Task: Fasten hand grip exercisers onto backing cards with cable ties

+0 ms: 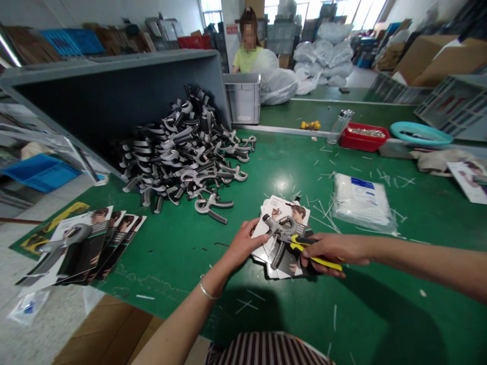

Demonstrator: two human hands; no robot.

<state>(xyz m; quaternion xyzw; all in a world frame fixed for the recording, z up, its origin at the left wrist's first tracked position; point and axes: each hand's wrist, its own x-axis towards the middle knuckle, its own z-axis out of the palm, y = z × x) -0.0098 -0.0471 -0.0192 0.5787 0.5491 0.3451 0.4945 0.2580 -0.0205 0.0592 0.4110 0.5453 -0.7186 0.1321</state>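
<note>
My left hand (243, 244) is closed on the left edge of a stack of printed backing cards (283, 209) lying on the green table (190, 253). A grey hand gripper (279, 230) lies on the top card. My right hand (329, 252) grips a yellow-handled cutter (317, 253), its jaws at the hand gripper. A big pile of grey and black hand grippers (186, 152) lies behind to the left.
Finished cards with a hand gripper (76, 243) fan out at the left table edge. A bag of white ties (359, 198), a red tray (363, 137), a teal dish (420, 133) and a grey crate (243, 104) stand beyond. Another person (249, 48) sits far back.
</note>
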